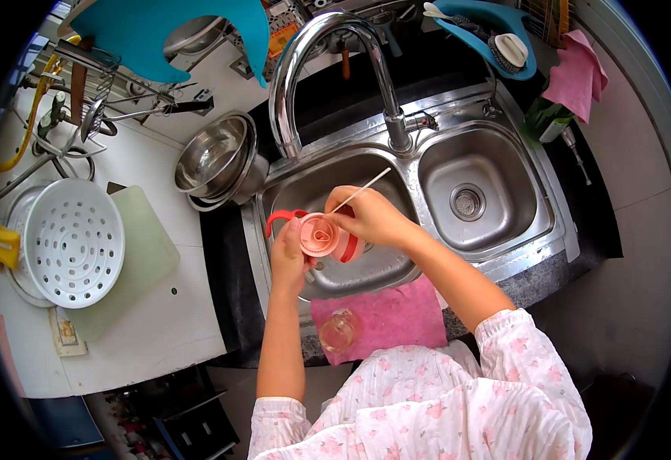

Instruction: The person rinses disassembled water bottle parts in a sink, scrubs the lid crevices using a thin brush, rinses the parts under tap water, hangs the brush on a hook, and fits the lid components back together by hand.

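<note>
Over the left basin of the sink point(397, 285), my left hand point(289, 251) is closed around a pink bottle lid point(319, 234) with a red loop and red band. The lid's underside faces up, showing a ringed inside. My right hand point(372, 217) pinches a thin white stick point(366, 188) at the lid's edge. One end of the stick points up and away; its lower end is hidden by my fingers. Below my hands, a clear glass cup point(341, 331) sits on a pink cloth point(404, 318) at the sink's front edge.
A chrome faucet point(282, 100) arches over the left basin. Nested metal bowls point(217, 161) stand beside the sink. A white colander point(75, 241) and a pale green board point(145, 238) lie on the left counter. A blue holder point(470, 34) with scrubbers is at the back right.
</note>
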`<state>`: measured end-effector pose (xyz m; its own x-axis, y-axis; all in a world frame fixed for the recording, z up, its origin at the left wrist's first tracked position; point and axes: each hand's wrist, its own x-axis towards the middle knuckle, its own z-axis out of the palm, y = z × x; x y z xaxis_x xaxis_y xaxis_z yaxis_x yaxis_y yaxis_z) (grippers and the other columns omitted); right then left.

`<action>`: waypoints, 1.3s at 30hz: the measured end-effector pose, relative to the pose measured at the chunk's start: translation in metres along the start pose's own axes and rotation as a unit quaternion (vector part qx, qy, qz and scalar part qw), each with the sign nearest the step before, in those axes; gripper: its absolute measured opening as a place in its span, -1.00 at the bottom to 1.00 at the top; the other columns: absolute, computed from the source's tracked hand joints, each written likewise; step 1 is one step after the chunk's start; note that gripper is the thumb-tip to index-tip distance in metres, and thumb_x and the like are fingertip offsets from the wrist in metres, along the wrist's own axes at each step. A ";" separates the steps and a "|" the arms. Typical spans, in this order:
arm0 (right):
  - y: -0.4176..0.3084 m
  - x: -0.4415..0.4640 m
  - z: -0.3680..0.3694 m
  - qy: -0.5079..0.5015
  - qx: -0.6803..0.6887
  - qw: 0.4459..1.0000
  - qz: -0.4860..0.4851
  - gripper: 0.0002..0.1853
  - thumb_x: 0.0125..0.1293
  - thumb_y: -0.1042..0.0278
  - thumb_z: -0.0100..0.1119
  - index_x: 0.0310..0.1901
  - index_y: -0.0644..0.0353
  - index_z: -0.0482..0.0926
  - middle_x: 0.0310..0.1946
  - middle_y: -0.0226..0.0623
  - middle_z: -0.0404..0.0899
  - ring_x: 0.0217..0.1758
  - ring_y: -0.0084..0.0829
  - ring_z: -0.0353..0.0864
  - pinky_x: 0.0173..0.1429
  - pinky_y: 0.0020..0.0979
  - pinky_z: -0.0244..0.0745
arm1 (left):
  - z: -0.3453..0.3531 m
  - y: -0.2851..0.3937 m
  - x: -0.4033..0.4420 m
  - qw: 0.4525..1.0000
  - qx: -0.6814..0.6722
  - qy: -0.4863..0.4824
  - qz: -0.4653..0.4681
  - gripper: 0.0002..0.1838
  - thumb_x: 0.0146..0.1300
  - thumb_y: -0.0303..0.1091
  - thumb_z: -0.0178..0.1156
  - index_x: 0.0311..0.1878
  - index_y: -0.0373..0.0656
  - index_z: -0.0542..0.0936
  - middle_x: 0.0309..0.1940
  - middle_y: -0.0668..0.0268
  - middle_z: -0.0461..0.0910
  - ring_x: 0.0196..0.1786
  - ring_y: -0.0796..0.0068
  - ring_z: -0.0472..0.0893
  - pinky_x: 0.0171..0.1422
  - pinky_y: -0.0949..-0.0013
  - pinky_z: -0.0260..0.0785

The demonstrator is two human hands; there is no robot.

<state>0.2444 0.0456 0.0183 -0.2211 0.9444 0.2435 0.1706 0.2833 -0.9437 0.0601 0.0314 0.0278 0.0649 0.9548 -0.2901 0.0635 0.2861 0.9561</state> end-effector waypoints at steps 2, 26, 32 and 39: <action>0.003 0.000 0.003 -0.010 0.007 1.000 -0.020 -0.89 0.06 0.37 0.20 -0.40 0.19 0.55 -0.45 -0.25 0.56 -0.34 -0.22 0.56 -0.24 -0.31 0.44 | 0.000 0.002 0.001 1.000 0.011 -0.014 -0.013 -0.55 0.34 0.08 -0.06 -0.17 -0.16 0.53 -0.57 0.45 0.49 -0.69 0.75 0.36 -0.70 0.68 0.09; -0.018 -0.017 0.009 0.076 -0.093 0.976 -0.179 -0.88 -0.05 0.44 0.33 -0.43 0.12 0.58 -0.49 -0.36 0.44 -0.48 -0.31 0.51 -0.45 -0.37 0.40 | 0.006 0.009 0.005 0.985 -0.084 -0.125 -0.084 -0.46 0.35 0.19 -0.24 -0.21 -0.09 0.51 -0.60 0.43 0.47 -0.73 0.72 0.30 -0.78 0.67 -0.05; -0.013 -0.016 0.011 0.091 -0.043 0.981 -0.165 -0.89 0.00 0.47 0.32 -0.42 0.18 0.57 -0.49 -0.33 0.43 -0.49 -0.36 0.48 -0.44 -0.43 0.39 | 0.005 0.002 0.009 0.986 -0.086 -0.127 -0.069 -0.47 0.35 0.19 -0.23 -0.20 -0.09 0.51 -0.56 0.43 0.48 -0.71 0.73 0.33 -0.76 0.68 -0.03; -0.013 -0.016 0.013 0.098 -0.008 0.986 -0.132 -0.96 0.02 0.42 0.22 -0.45 0.11 0.57 -0.43 -0.36 0.48 -0.43 -0.32 0.53 -0.37 -0.37 0.42 | 0.000 -0.004 0.015 0.988 -0.074 -0.125 -0.059 -0.44 0.34 0.19 -0.20 -0.08 -0.14 0.51 -0.47 0.42 0.53 -0.59 0.76 0.43 -0.69 0.68 0.10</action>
<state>0.2329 0.0248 0.0237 -0.0704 0.8515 0.5196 0.1470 0.5241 -0.8389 0.0610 0.0447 0.0200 0.3109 0.8697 -0.3834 -0.0595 0.4204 0.9054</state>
